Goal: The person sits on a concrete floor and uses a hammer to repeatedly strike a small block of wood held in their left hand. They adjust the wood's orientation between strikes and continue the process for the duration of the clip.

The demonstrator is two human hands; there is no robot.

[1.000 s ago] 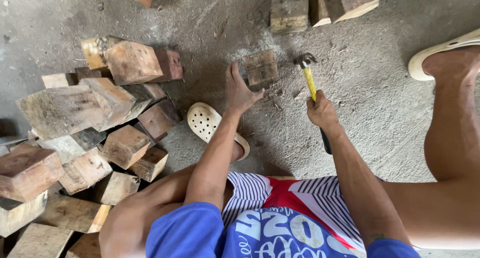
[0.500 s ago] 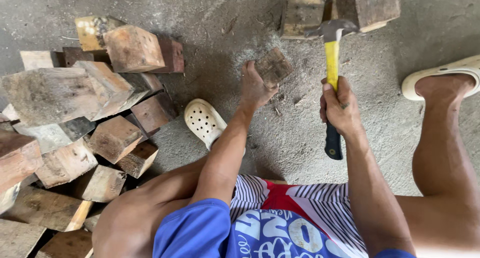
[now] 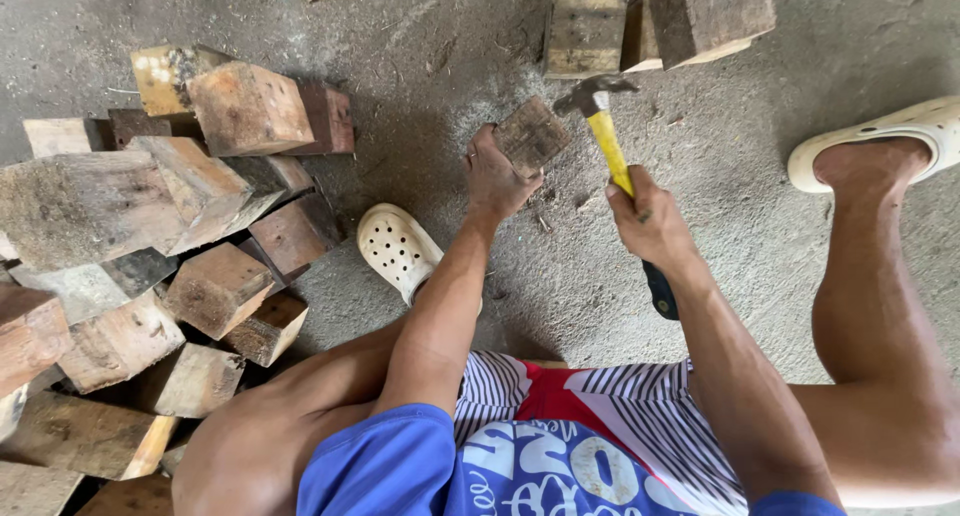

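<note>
L hand point(image 3: 497, 181) grips wood block point(image 3: 532, 134) on floor point(image 3: 420, 66); R hand point(image 3: 648, 221) clenched on hammer point(image 3: 610, 146), head by block.

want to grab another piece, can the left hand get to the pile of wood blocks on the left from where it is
Probably yes: the left hand holds a small wood block, and only bare concrete floor and a cream clog lie between it and the block pile.
</note>
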